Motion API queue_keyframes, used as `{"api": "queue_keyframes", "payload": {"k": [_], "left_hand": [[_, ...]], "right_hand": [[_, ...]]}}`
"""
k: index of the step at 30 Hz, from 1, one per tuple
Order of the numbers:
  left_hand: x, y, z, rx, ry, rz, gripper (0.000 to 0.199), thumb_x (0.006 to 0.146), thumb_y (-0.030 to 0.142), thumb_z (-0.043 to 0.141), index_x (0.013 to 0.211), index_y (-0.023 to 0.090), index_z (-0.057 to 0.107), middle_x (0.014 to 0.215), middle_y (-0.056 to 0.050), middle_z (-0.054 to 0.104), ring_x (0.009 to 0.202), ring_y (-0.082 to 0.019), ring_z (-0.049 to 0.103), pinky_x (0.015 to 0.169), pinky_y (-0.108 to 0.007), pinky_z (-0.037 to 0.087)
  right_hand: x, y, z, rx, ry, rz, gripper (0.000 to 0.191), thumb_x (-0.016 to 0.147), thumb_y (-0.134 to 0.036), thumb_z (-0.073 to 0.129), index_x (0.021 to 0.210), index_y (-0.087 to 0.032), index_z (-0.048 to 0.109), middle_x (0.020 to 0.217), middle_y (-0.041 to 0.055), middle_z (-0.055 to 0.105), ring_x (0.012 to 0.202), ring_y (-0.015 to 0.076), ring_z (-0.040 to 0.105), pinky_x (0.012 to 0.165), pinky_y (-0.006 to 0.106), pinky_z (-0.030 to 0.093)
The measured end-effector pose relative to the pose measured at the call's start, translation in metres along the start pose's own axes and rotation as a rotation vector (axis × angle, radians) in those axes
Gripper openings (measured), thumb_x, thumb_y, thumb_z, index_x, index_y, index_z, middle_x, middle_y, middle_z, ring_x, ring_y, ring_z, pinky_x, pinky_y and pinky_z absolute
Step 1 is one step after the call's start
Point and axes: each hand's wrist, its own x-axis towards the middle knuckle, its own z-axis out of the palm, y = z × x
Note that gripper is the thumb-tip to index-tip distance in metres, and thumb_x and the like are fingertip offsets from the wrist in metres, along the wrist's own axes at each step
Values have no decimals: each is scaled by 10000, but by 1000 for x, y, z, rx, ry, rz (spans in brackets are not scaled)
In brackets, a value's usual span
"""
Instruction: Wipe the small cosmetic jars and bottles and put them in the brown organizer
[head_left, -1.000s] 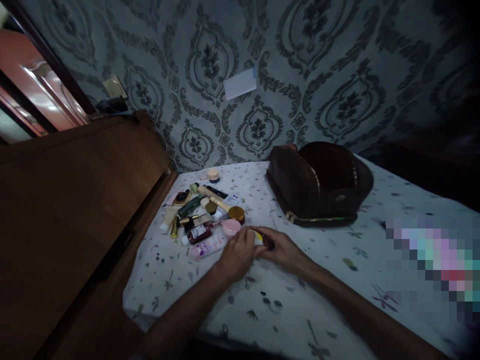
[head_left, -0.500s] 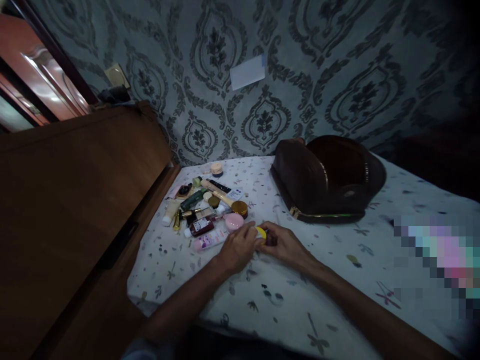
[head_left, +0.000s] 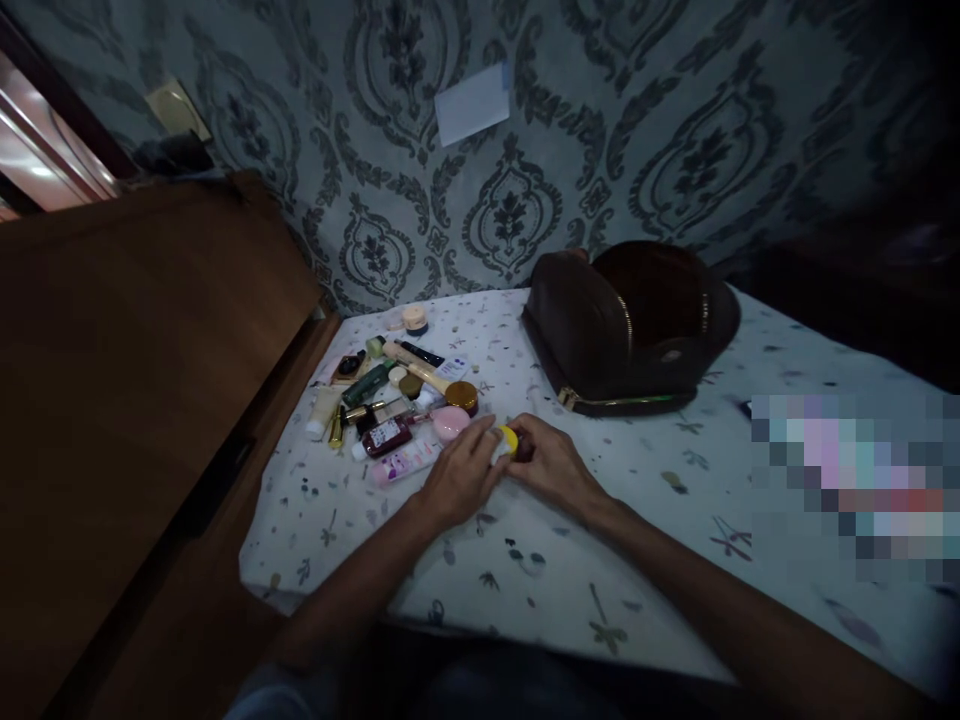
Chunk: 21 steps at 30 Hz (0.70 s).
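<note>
A small white container with a yellow cap (head_left: pixel 510 440) is between my hands, near the front of the cosmetics. My left hand (head_left: pixel 461 472) is closed around its white body, hiding most of it. From the other side, the fingers of my right hand (head_left: pixel 553 462) are bent against the yellow cap. Just left of my left hand lie a pink-and-white tube (head_left: pixel 405 462), a pink rounded item (head_left: pixel 451 423) and a dark red bottle with a white label (head_left: pixel 386 437). A jar with a shiny amber lid (head_left: pixel 461 398) stands behind them.
More cosmetics lie to the left: a dark green tube (head_left: pixel 367 382), a cream tube (head_left: pixel 324 412), a small jar (head_left: pixel 415 320). A dark brown bag (head_left: pixel 630 335), unzipped, stands at the back right. A wooden panel (head_left: pixel 150 380) borders the left side; a patterned wall rises behind.
The view has shifted, so everything sits somewhat further left and higher. Both hands stay on the yellow-capped container; a bit more of its white body shows between them.
</note>
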Motion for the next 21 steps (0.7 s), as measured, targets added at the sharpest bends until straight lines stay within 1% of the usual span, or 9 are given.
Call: {"api": "queue_keyframes", "payload": {"k": [4,7,9,13,15,17,19,21], "left_hand": [[-1,-2,0,-4,23,66,268,981,280,418,1210,172,505,1335,-187,554,1257,-251,546,1023,-445,512],[-1,-3,-1,4,52,98,256,979,273,430,1194,180,532,1341,-174,540,1254,-242,537,1007,-424,518],[-2,-3,-1,37,90,100,244,973,278,449,1166,185,565,1296,-158,549,1205,-237,551,959,-405,537],[-2,-3,0,129,136,48,235,956,293,489,1135,213,618,1122,-111,556,1044,-224,562,835,-373,552],[-2,-3,0,132,143,40,235,957,280,484,1134,216,626,1083,-100,549,1010,-216,554,810,-355,544],[-2,-3,1,116,153,43,237,962,268,473,1134,216,626,1068,-95,548,1001,-210,550,809,-347,537],[-2,-4,0,103,148,52,243,965,256,463,1146,216,620,1073,-96,553,1009,-208,546,826,-353,532],[-2,-4,0,84,129,76,249,965,243,460,1162,213,609,1088,-103,561,1026,-211,538,852,-367,527]], "right_hand": [[-1,1,-2,4,1,28,195,657,-269,619,829,-209,549,681,-29,572,640,147,526,590,255,421],[2,7,-4,8,-20,-4,351,663,-281,651,998,-193,590,800,6,598,695,163,545,629,276,445],[4,12,-6,20,-58,-47,448,669,-304,674,1094,-181,602,863,30,585,723,171,550,648,288,458],[7,19,-10,116,-188,-107,408,736,-347,662,1109,-185,633,919,43,567,741,157,552,674,285,472],[7,21,-12,207,-262,-84,418,760,-368,659,1130,-179,618,906,35,588,741,151,553,667,273,471],[7,23,-13,274,-315,-39,433,760,-383,669,1130,-167,606,843,15,602,728,147,551,639,255,459],[6,23,-13,272,-313,-2,417,739,-382,691,1085,-163,612,762,-9,588,688,137,535,597,235,433],[6,21,-12,218,-262,3,382,709,-364,716,1021,-165,622,712,-25,566,649,125,513,571,225,408]]}}
